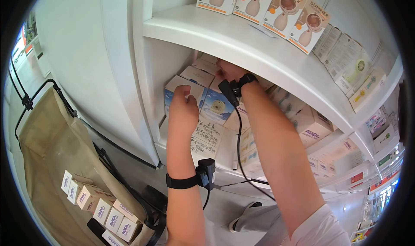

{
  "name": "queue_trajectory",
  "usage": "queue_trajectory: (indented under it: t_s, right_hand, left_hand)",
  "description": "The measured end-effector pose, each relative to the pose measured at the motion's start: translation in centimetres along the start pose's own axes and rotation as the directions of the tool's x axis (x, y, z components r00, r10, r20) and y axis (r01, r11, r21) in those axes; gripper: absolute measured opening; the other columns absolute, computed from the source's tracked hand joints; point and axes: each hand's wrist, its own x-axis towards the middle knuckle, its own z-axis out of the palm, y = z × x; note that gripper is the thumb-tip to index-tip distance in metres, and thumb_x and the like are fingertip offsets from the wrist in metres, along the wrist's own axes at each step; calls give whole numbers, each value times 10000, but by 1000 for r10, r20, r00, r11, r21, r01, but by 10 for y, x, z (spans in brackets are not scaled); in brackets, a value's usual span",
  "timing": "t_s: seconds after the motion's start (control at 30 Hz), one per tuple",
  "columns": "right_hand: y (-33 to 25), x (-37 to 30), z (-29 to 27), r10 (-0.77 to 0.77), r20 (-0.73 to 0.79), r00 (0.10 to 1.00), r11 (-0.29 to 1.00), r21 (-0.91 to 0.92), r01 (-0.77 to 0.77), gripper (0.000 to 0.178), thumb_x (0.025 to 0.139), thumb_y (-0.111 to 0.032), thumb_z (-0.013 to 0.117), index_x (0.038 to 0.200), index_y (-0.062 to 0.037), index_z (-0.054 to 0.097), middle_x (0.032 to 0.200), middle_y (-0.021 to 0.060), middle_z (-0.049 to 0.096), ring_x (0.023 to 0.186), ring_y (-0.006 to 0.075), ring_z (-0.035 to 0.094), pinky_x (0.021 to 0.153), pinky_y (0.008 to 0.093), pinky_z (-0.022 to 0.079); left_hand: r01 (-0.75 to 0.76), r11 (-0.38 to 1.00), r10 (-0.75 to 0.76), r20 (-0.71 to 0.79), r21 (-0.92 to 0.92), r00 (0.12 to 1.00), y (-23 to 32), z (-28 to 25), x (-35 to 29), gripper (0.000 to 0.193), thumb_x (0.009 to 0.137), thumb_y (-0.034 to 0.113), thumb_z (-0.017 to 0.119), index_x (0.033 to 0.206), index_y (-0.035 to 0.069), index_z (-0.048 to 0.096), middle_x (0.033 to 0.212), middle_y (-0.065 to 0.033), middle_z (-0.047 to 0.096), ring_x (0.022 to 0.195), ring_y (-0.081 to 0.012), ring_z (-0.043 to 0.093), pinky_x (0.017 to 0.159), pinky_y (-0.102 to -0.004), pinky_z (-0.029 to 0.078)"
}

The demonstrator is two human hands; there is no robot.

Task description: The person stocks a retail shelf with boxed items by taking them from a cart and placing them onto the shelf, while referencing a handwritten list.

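Note:
My left hand (183, 112) is over the front of a blue-and-white box (186, 85) on the lower shelf, its thumb and forefinger bent and a little apart, holding nothing that I can see. Beside it stands another blue-and-white box (217, 106) with a small fan pictured on its front. Farther in, my right hand (229, 70) reaches under the upper shelf among white boxes (197, 75). Its fingers are curled near the box tops; the shelf edge partly covers that hand, and what it grips, if anything, is hidden.
The white upper shelf (186, 25) overhangs both hands and carries handheld fan boxes (283, 12). Pale boxes (313, 127) stand to the right. At lower left, a beige fabric cart (47, 138) holds several small white boxes (101, 210). A cable (239, 142) hangs from my right wrist.

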Motion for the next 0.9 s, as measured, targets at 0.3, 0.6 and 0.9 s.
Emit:
queue_trajectory:
  t_s: [0.3, 0.6, 0.9]
  right_hand:
    - [26, -68, 8, -328, -323, 888, 753, -657, 39, 149, 830, -96, 638, 884, -1, 740, 873, 200, 737, 803, 299, 707, 756, 407, 563]
    - [-30, -151, 33, -63, -177, 982, 527, -842, -117, 263, 863, -140, 616, 1077, -39, 731, 1149, 226, 709, 1095, 418, 673, 910, 482, 551]
    - [0, -132, 21, -226, 11, 974, 354, -931, 93, 479, 837, -56, 616, 1298, 51, 545, 1147, 313, 681, 1097, 448, 667, 914, 510, 547]
  left_hand:
    - [28, 989, 2, 195, -146, 981, -14, 22, -1, 255, 978, 34, 494, 1189, -13, 629, 1089, -157, 715, 901, -249, 704, 754, -347, 526]
    - [-34, 999, 42, 210, -41, 977, -46, 31, 6, 262, 970, 25, 475, 1157, -31, 650, 1021, -137, 720, 858, -195, 691, 688, -316, 530]
    - [-164, 972, 161, 29, 171, 986, -12, 41, -6, 225, 838, 43, 566, 1004, -20, 705, 966, -253, 715, 943, -422, 695, 820, -465, 550]
